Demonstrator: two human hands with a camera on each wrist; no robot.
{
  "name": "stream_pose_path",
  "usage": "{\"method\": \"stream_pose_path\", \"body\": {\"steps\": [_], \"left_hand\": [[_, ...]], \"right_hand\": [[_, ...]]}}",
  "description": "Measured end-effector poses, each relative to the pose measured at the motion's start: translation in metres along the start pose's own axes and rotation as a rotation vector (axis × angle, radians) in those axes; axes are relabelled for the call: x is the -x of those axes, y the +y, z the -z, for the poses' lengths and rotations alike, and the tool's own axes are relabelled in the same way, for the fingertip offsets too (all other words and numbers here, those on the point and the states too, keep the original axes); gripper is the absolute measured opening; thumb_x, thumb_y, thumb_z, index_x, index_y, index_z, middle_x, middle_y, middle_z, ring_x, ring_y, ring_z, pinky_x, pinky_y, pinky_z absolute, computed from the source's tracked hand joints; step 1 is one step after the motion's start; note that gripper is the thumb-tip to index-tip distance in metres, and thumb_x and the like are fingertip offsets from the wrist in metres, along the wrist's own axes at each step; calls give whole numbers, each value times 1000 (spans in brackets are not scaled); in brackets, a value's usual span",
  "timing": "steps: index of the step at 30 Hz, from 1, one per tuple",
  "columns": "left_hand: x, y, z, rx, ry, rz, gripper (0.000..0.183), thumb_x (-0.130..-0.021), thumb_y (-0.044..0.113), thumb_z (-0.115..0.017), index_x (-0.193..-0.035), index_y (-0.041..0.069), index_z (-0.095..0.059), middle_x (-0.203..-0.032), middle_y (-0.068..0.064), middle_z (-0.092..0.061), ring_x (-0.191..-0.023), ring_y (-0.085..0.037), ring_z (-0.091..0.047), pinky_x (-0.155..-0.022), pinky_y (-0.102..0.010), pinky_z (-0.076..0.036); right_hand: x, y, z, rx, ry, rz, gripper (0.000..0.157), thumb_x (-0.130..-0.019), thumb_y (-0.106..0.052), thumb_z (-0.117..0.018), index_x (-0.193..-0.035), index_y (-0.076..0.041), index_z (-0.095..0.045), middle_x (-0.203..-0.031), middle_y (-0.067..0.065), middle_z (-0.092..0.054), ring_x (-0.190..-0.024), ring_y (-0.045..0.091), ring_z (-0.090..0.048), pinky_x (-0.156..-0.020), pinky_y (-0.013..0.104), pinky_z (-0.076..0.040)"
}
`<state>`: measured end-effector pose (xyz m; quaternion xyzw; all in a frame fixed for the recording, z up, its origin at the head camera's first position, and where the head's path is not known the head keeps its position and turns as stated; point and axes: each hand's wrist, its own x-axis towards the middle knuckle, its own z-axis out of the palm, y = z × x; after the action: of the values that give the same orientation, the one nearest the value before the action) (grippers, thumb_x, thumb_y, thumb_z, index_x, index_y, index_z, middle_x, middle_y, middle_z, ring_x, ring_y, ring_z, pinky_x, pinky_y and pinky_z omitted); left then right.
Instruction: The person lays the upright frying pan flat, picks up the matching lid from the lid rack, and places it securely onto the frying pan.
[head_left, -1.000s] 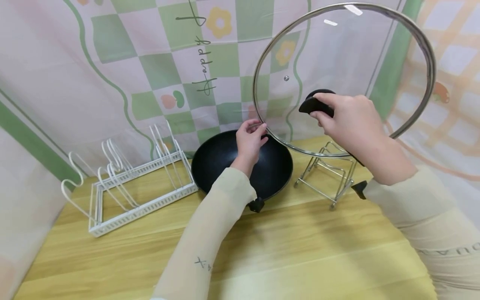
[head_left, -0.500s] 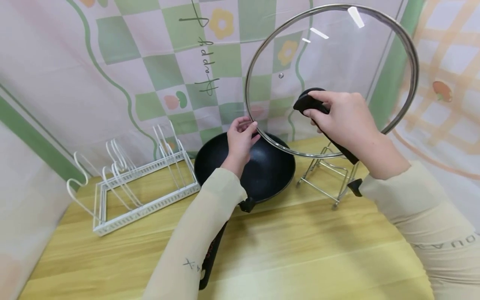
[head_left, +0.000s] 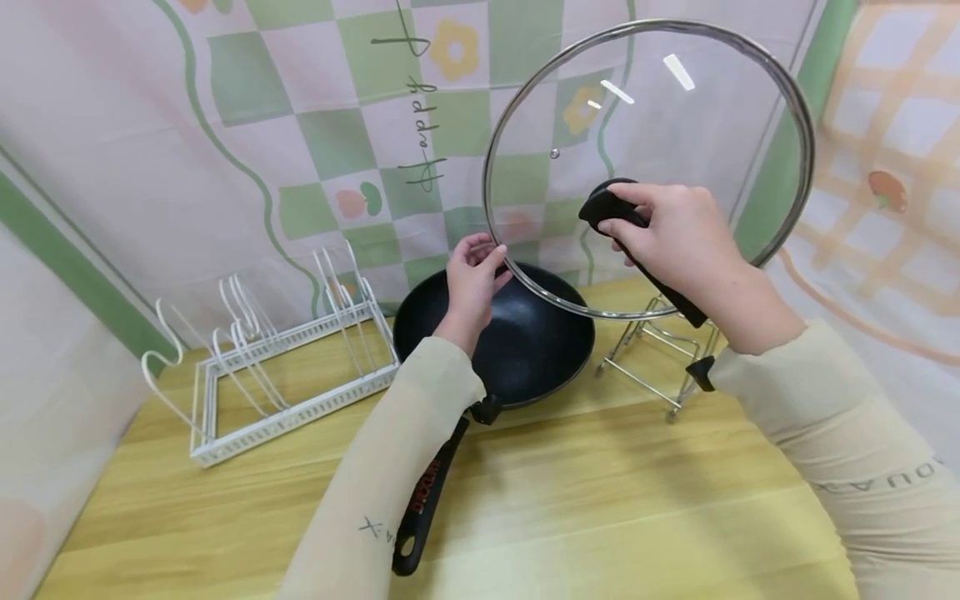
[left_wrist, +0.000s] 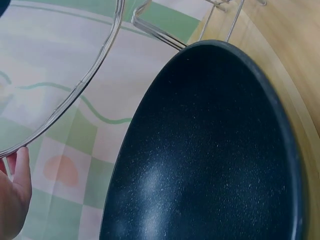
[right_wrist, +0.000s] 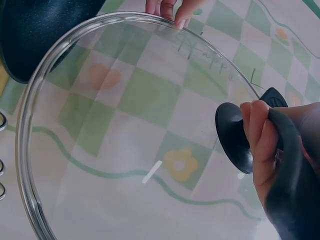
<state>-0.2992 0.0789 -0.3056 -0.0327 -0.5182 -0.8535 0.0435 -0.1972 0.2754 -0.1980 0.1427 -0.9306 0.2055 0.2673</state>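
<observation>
A large round glass pot lid (head_left: pixel 705 125) with a metal rim is held up, tilted on edge, above the table's back right. My right hand (head_left: pixel 678 229) grips its black handle (head_left: pixel 617 204), fingers curled round it, as the right wrist view also shows. My left hand (head_left: pixel 472 279) pinches the lid's lower left rim between thumb and fingers; its fingertips (right_wrist: pixel 182 19) show at the rim in the right wrist view. Below both hands a black wok (head_left: pixel 532 350) stands on the table, its long black handle (head_left: pixel 423 508) pointing to the front, partly covered by my left sleeve.
On the left of the wooden table (head_left: pixel 570 500) stands a white wire rack (head_left: pixel 300 425) with upright dividers. A small silver wire rack (head_left: pixel 637 383) stands right of the wok, partly behind the lid. A checkered curtain (head_left: pixel 337 150) hangs behind the table.
The lid and both hands have shifted slightly left in the head view. The wok's long handle, earlier hidden by my left sleeve, now shows. Both holds on the lid are unchanged.
</observation>
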Motion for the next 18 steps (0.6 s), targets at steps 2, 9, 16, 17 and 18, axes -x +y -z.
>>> {"method": "stream_pose_path", "body": {"steps": [2,9,16,17,18], "left_hand": [[-1,2,3,-13,-2,5,16,-98,-4,-64,-108,8,-59,-97,-4,-57,-87,-14,-58,-91,-51,-56],[-5,5,12,-26,-10,35,18,-98,-6,-62,-104,10,-56,-96,-2,-54,-88,-15,-58,-97,-57,-52],[-8,8,19,-70,-29,37,18,-100,-5,-61,-105,11,-56,-98,0,-53,-93,-13,-56,-97,-55,-52],[-8,9,21,-79,-33,34,19,-100,-5,-61,-105,12,-55,-98,0,-53,-93,-13,-55,-95,-54,-53],[-8,10,22,-89,-38,30,19,-100,-6,-61,-104,12,-55,-98,1,-52,-93,-13,-55,-94,-52,-54]], "right_hand": [[-2,-1,0,-15,-26,-14,22,-99,-19,-70,-118,-9,-72,-67,0,-70,-50,5,-58,-59,19,-39],[-12,-5,0,-50,-127,-70,29,-99,-21,-69,-125,-9,-70,-72,3,-73,-56,12,-66,-55,18,-42],[-21,-4,0,-74,-197,-161,54,-96,-25,-73,-143,-4,-59,-85,13,-75,-61,12,-68,-57,19,-45],[-22,-3,0,-81,-206,-174,56,-95,-26,-74,-144,-4,-58,-89,16,-75,-63,13,-69,-57,20,-46],[-22,-3,-1,-84,-213,-181,56,-95,-25,-74,-144,-4,-57,-93,19,-75,-64,15,-70,-57,21,-47]]}}
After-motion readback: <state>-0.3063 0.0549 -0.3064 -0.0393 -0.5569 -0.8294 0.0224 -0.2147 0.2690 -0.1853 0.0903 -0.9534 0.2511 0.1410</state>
